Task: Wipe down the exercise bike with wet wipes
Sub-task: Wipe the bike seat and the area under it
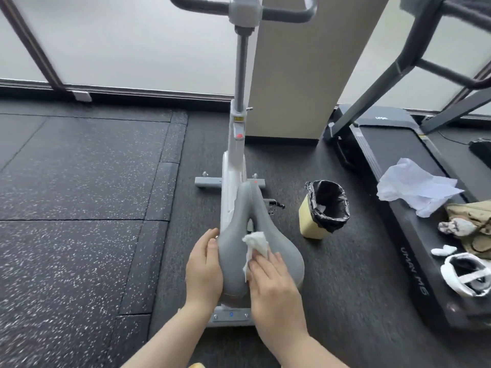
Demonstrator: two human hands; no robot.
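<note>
One bike (pixel 235 160) in the middle of the floor, white frame and grey post running up to the bars (pixel 265 7). Beside it on the right, one treadmill (pixel 393 166), its deck carrying a crumpled white sheet (pixel 414 188), some khaki cloth (pixel 475 224) and one white shoe (pixel 465 274). Between bike and treadmill stands one yellow bin (pixel 322 208), black liner in, with a scrap of white showing inside.

Now the saddle (pixel 255 229), grey and split down the middle, and that's where the work is. Left hand (pixel 204 269) lies flat against the saddle's left flank, fingers straight and together, steadying rather than clutching. Right hand (pixel 273 285) is on top, fingers straight and pressed down on one wipe (pixel 255 244), which is bunched on the saddle's right half with its far end poking out past the fingertips. A press, not a pinch.

Progress, by my reckoning: mid-job at best. The saddle is getting its turn, and the white in the bin suggests at least one wipe already spent, though I can't be sure it is one. Whether post, frame, bars or base have been done, nothing here shows; no wet sheen to read. I'd call those still open.

Two hands, one wipe in play, one bin.
</note>
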